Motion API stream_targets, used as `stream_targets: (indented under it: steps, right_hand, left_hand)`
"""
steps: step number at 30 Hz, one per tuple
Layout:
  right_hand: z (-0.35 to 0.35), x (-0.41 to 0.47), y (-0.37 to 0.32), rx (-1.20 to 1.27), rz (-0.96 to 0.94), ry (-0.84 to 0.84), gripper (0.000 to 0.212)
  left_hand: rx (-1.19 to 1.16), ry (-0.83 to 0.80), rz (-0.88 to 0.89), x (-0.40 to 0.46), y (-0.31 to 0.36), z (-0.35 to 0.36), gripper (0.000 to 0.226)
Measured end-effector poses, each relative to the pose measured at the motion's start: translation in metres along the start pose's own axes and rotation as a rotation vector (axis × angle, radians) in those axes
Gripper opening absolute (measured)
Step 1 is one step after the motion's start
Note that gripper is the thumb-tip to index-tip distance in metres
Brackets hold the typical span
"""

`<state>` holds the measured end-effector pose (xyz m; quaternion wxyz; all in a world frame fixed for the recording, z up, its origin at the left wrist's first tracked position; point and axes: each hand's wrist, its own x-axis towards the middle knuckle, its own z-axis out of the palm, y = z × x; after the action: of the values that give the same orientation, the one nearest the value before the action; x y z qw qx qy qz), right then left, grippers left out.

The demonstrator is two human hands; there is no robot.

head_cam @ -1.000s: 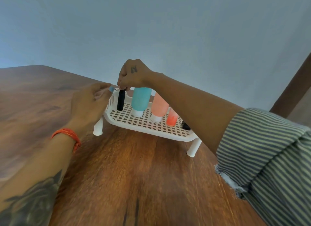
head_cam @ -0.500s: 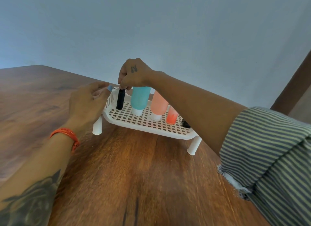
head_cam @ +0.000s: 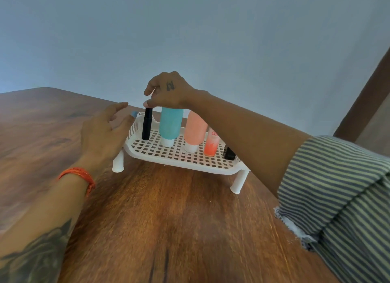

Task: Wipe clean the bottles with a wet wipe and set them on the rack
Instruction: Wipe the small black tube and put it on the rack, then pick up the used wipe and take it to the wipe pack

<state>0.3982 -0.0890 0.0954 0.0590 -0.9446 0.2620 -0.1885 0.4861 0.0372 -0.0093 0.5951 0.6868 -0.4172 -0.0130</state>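
A white perforated rack [head_cam: 190, 159] on short legs stands on the wooden table [head_cam: 168, 219]. On it, from left to right, stand a slim black tube [head_cam: 147, 124], a teal bottle [head_cam: 170, 124] and a pink bottle [head_cam: 195, 131], both cap down, a small orange bottle [head_cam: 211, 144] and a small black item [head_cam: 229, 153]. My right hand [head_cam: 166, 92] hovers just over the black tube, fingers spread apart, thumb tip close above its top. My left hand [head_cam: 103, 133] is relaxed beside the rack's left rim and holds nothing. No wipe is visible.
A plain pale wall rises behind the table. A dark wooden post [head_cam: 367, 97] slants up at the far right. My striped sleeve [head_cam: 337, 198] fills the lower right.
My right hand has let go of the black tube's top and lifted slightly, fingers parting. The tube stays upright on the rack. My left hand has opened a little.
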Motion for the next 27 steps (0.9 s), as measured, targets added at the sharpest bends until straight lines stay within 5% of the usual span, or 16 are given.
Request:
stream_targets:
  steps: [11,20,27]
  right_hand:
    - [-0.067,-0.093,0.037,0.082,0.012,0.318,0.038]
    - [-0.089,-0.224,0.092,0.164,0.214,0.492,0.039]
    - [-0.079,-0.322,0.131,0.204,0.467,0.491,0.036]
  left_hand:
    - [-0.094,0.084,0.18,-0.036,0.057,0.004,0.051]
    - [-0.123,-0.253,0.455,-0.098,0.139,0.067,0.06]
    - [-0.018,-0.58,0.48,-0.15,0.146,0.138,0.068]
